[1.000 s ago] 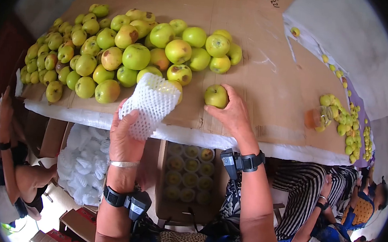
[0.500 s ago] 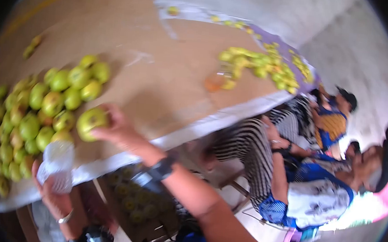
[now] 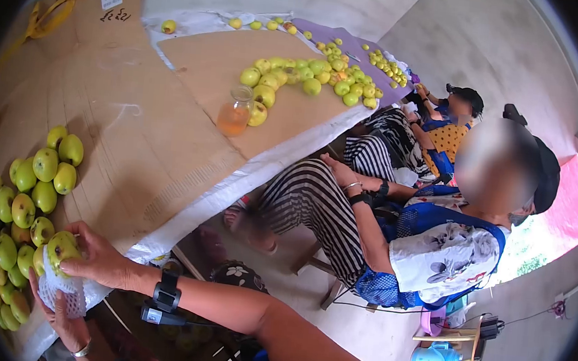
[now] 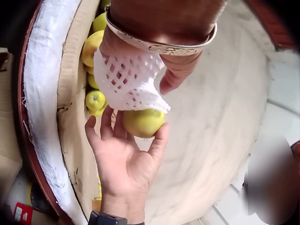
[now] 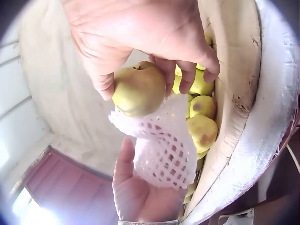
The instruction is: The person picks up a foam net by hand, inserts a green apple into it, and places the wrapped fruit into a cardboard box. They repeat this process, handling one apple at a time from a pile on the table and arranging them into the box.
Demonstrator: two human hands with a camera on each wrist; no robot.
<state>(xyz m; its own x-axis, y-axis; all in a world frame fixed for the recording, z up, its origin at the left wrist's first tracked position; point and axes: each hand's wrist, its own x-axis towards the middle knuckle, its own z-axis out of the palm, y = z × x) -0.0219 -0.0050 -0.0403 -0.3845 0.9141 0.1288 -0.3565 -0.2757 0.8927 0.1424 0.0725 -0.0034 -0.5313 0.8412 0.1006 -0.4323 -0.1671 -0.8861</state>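
Observation:
In my right hand (image 3: 103, 262) is a yellow-green apple (image 5: 139, 89), pinched between thumb and fingers. Its lower end sits at the mouth of a white foam net sleeve (image 5: 164, 157). My left hand (image 3: 71, 332) grips that sleeve from below, and the left wrist view shows the net (image 4: 124, 84) overlapping the apple's edge. Close beside both hands lies a pile of green and yellow apples (image 3: 4, 252), some with brown blemishes. In the head view, the left fingers are partly hidden behind the sleeve.
Cardboard (image 3: 129, 125) covers the table, edged with white sheeting (image 3: 194, 206). Farther along stand a glass jar (image 3: 234, 114) of amber liquid and more apples (image 3: 312, 76). A person in striped trousers (image 3: 315, 196) sits at the right, another person beyond. Under the table edge is a box of apples.
The head view has swung right, bringing the seated people into view. My right hand has brought the apple from beside the pile to the mouth of the foam sleeve in my left hand.

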